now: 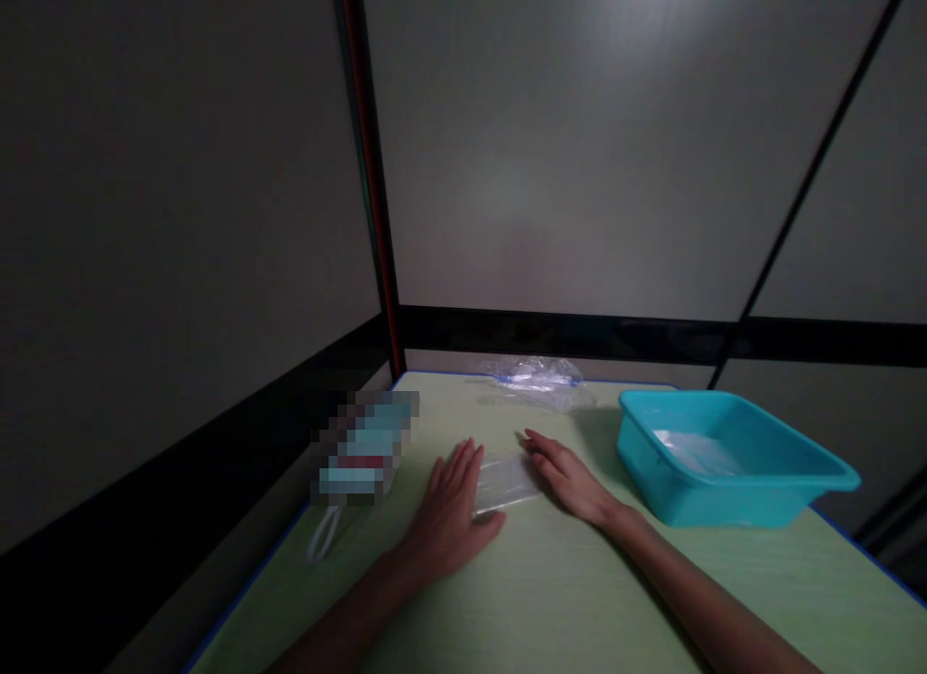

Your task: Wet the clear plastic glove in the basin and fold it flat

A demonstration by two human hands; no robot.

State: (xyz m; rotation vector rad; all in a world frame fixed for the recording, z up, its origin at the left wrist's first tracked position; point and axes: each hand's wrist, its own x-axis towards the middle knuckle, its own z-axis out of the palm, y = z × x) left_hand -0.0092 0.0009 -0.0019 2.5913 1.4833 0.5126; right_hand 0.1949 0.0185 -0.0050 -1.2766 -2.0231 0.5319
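Clear plastic sheet [505, 483] flat on tabletop [521, 597], between left fingers [459, 469] and right fingers [548, 448]; both sets extended, unclenched, grasping nothing. Risk: uneven finger pressure could skew or crease thin plastic. Teal bin [739, 505] right of right fingers.

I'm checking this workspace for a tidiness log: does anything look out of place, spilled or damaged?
Only the crumpled clear plastic looks untidy, bunched at the far edge of the table, while the clear packet between the left hand and right hand lies flat. I see no spill or damage.
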